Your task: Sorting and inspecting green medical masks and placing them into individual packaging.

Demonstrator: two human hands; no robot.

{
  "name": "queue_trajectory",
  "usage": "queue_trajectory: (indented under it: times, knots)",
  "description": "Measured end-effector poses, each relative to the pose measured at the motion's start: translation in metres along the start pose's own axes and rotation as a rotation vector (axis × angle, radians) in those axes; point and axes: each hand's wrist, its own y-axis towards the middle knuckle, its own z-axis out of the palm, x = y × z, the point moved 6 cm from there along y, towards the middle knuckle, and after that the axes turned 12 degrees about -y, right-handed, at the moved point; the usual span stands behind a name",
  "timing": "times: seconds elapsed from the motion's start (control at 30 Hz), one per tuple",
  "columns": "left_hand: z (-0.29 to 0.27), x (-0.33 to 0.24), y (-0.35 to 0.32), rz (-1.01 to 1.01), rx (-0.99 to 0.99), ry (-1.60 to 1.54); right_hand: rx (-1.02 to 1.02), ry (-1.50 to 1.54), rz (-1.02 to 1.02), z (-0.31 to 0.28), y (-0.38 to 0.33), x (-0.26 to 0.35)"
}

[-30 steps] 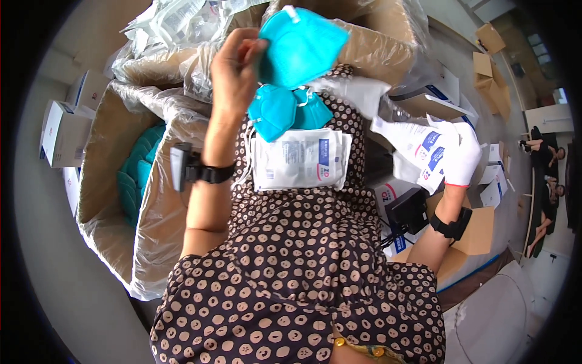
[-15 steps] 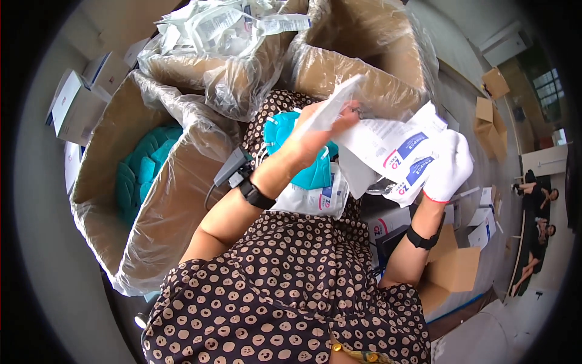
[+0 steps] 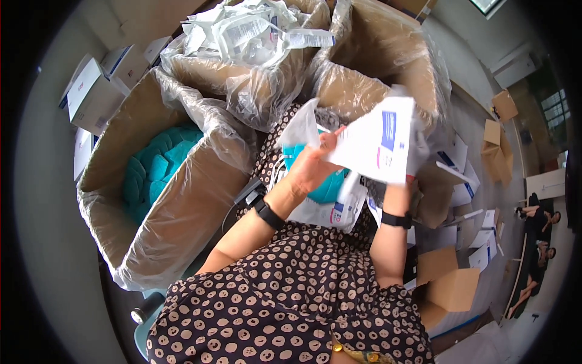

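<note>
My bare left hand (image 3: 312,170) is closed on the near edge of a white printed packet (image 3: 370,142), raised above my lap. A thin white flap (image 3: 300,124) sticks up beside its fingers. My right hand (image 3: 418,145), in a white glove, is behind the packet's right side; its fingers are hidden and blurred. Under my hands, on my lap, lie teal face masks (image 3: 327,187) with white straps, partly covered by my left hand. They rest on another white packet (image 3: 324,213) with blue and pink print.
On the left, a plastic-lined carton (image 3: 176,233) holds many teal masks (image 3: 154,167). Ahead, a lined carton (image 3: 203,73) is heaped with white wrappers (image 3: 242,33). Another lined carton (image 3: 345,85) stands ahead right. Open brown boxes (image 3: 454,288) lie at right; two people sit far right.
My right hand has moved left and inward, bringing the packet's printed side in front of it. My left hand has shifted slightly right and down. The whole view has also shifted.
</note>
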Motion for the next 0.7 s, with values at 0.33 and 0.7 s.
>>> queue_trajectory:
  times: [0.33, 0.7]
  knots:
    - [0.003, 0.025, -0.031, -0.184, -0.004, 0.541, 0.060, 0.320, 0.212, -0.014, -0.032, -0.080]
    - [0.007, 0.030, -0.008, 0.093, -0.228, 0.650, 0.334, 0.336, 0.236, -0.005, -0.028, -0.068]
